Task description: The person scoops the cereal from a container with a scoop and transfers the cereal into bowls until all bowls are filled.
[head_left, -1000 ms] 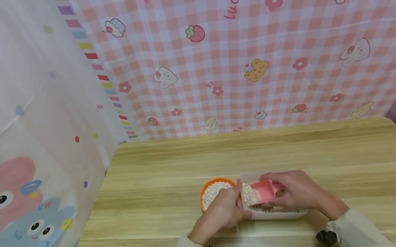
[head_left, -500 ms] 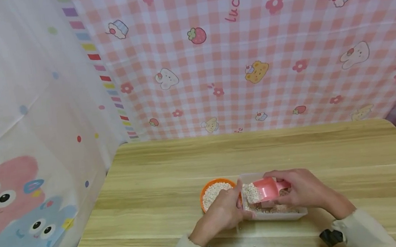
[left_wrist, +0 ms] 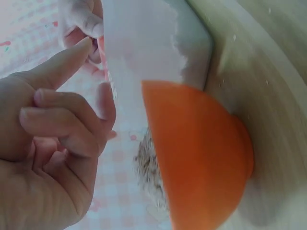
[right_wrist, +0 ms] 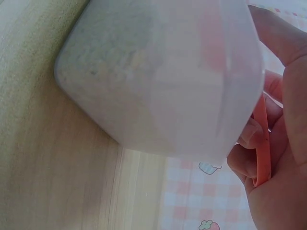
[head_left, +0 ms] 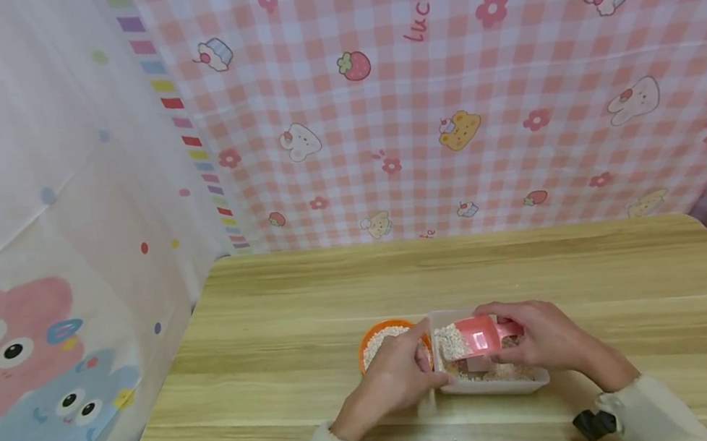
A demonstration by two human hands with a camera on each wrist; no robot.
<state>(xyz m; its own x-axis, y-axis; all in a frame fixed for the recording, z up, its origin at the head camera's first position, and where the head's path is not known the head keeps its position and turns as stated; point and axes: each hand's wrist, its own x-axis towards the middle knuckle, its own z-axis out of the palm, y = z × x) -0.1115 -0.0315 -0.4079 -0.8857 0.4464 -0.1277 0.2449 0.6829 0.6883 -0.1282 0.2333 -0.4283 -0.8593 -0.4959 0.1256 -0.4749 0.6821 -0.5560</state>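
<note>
My right hand (head_left: pixel 539 334) grips the handle of a pink scoop (head_left: pixel 481 335) heaped with pale oat-like flakes (head_left: pixel 450 342). The scoop is held over a translucent white plastic box (head_left: pixel 497 386), tilted toward its left end. My left hand (head_left: pixel 394 376) is at the left end of the box, its fingers spread near the rim. In the left wrist view those fingers (left_wrist: pixel 72 112) are bent loosely with nothing between them. Beside the box on the left, an orange bowl (left_wrist: pixel 201 153) holds more of the flakes, partly hidden by the left hand. The right wrist view shows fingers curled around the scoop's handle (right_wrist: pixel 261 148).
Bowl and box stand on a wood-grain table (head_left: pixel 279 374). More flakes and a small pale block (head_left: pixel 478 364) show inside the box. A pink checked cloth (head_left: pixel 411 97) hangs behind the table, and a white printed cloth (head_left: pixel 96 206) hangs at the left.
The right hand has moved slightly right with the scoop, whose flakes now sit at its front edge. The left hand has shifted a little left, its fingers looser at the box's end.
</note>
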